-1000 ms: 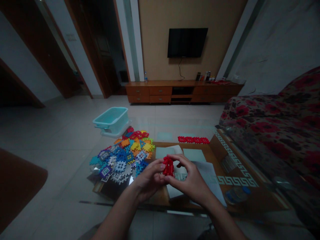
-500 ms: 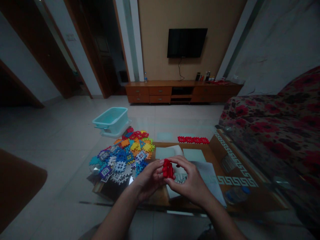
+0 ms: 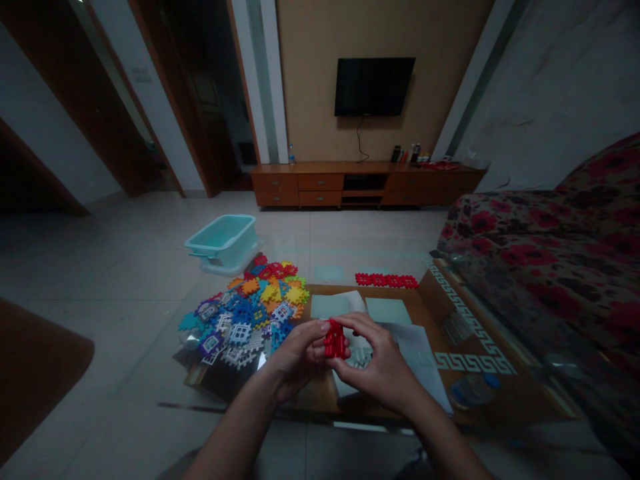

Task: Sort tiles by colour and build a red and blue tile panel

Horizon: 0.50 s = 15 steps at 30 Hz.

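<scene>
Between my two hands, above the front part of the glass table, I hold red interlocking plastic pieces; how they are joined is too small to make out. My left hand is closed on their left side, thumb near the top. From the right, my right hand grips them between thumb and fingers. Left of my hands lies a heap of colourful interlocking pieces in blue, white, yellow, orange and red. A row of joined red pieces lies flat farther back on the right.
A glass-topped table carries the pieces. Papers and a bottle with a blue cap appear to its right. Beyond the heap stands a turquoise bin. A flowered sofa borders the right side.
The red pieces have turned slightly in my fingers, showing more of their flat side. Both hands have stayed nearly in place, and the heap and the red row look the same.
</scene>
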Each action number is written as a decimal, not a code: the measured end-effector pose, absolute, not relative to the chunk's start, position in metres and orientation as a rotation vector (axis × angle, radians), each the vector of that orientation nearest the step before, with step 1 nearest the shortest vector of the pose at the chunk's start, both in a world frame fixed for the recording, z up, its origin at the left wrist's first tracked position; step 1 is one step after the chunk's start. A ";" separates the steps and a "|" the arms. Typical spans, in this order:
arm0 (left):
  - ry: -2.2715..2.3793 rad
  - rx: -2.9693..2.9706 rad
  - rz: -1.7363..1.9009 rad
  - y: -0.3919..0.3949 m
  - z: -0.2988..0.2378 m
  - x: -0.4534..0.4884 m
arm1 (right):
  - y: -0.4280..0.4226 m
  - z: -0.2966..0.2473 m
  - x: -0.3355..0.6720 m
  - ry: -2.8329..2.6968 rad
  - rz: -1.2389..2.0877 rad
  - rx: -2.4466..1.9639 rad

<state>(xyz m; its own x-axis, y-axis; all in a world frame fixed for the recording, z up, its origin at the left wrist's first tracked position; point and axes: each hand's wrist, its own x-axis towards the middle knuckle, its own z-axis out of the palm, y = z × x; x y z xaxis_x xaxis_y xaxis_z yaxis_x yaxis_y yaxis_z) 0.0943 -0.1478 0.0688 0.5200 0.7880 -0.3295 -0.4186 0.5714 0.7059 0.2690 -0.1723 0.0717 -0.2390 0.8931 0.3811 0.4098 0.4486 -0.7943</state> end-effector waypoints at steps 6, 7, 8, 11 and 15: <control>0.683 0.613 0.780 -0.148 0.067 0.094 | -0.173 0.071 0.268 -1.843 0.681 -1.108; 0.688 0.613 0.781 -0.148 0.067 0.094 | -0.173 0.071 0.267 -1.843 0.680 -1.109; 0.693 0.614 0.784 -0.148 0.067 0.094 | -0.173 0.071 0.267 -1.843 0.680 -1.110; 0.722 0.612 0.821 -0.147 0.064 0.095 | -0.172 0.069 0.265 -1.836 0.675 -1.124; 0.848 0.569 0.990 -0.141 0.056 0.098 | -0.172 0.063 0.259 -1.754 0.646 -1.230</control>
